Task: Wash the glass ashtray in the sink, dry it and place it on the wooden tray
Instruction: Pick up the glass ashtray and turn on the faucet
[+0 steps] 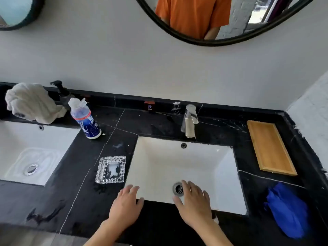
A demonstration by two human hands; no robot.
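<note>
A square glass ashtray [111, 169] with white residue in its middle sits on the black marble counter, just left of the white sink [221, 174]. My left hand [126, 206] hovers flat at the sink's front-left corner, a little below and right of the ashtray, fingers apart and holding nothing. My right hand [194, 204] is spread over the sink's front edge beside the drain [178, 188], also bare. The wooden tray [270, 147] lies on the counter right of the sink. A chrome tap [189, 120] stands behind the basin.
A blue cloth [286, 209] lies crumpled at the front right of the counter. A blue-and-white bottle [85, 118] stands back left, with a white towel [31, 102] and a black pump dispenser [62, 94] behind it. A second sink [32, 157] is at far left.
</note>
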